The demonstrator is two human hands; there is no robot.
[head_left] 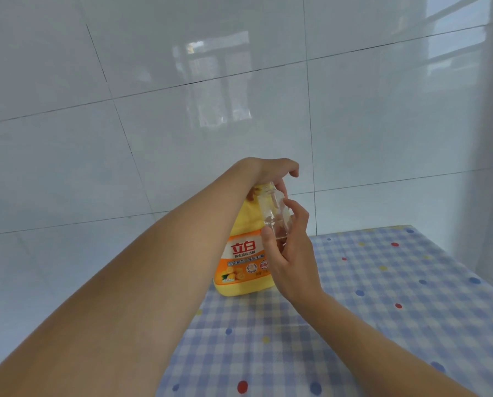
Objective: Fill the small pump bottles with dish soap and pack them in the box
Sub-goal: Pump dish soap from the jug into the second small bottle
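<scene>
Head view, centre of frame: the yellow dish soap bottle (245, 253) stands upright near the far left edge of the desk (382, 310). The left hand (268, 173) is curled over the bottle's top and hides it from view. The right hand (292, 262) pinches the small clear bottle (275, 216) between thumb and fingers; this bottle is tilted in front of the larger bottle's shoulder, with its mouth up against the covered top. A blue checked cloth (339, 353) with coloured dots covers the desk, and a glossy white tiled wall (153, 110) fills the upper frame close behind.
</scene>
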